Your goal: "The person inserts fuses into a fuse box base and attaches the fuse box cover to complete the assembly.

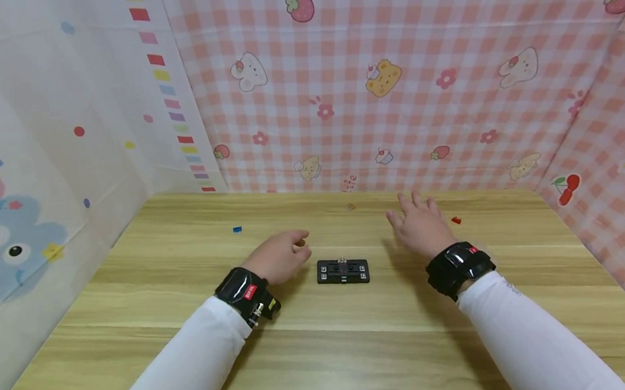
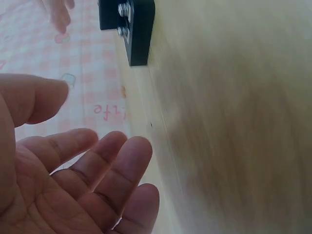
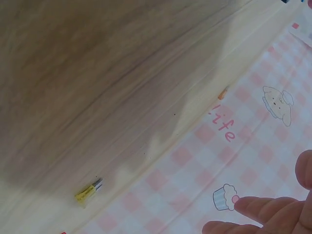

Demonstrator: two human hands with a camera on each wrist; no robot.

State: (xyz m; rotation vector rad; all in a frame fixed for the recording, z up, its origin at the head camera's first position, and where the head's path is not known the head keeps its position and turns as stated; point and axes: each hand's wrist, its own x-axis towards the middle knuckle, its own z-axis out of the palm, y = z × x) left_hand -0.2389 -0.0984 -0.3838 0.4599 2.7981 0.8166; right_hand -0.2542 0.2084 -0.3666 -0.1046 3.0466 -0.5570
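Observation:
A small black rectangular base (image 1: 329,278) lies on the wooden table, with silver metal contacts at its ends and a clear-looking part standing in its middle. Just left of it hovers my left hand (image 1: 280,258), fingers loosely bent and nothing between them; the left wrist view shows its palm (image 2: 63,195) bare and the base (image 2: 142,34) beyond. My right hand (image 1: 424,227) reaches toward the back right with its fingers spread, holding nothing. Nearest it is a small red piece (image 1: 456,220). A small yellow piece with a metal end (image 3: 87,192) shows in the right wrist view; in the head view it is hidden.
A small blue piece (image 1: 237,229) lies at the back left of the table (image 1: 322,349). Near the back edge sits a tiny orange piece (image 1: 351,207). Pink checked cloth (image 1: 340,127) hangs behind the table, and patterned cloth (image 1: 47,163) closes off the left side.

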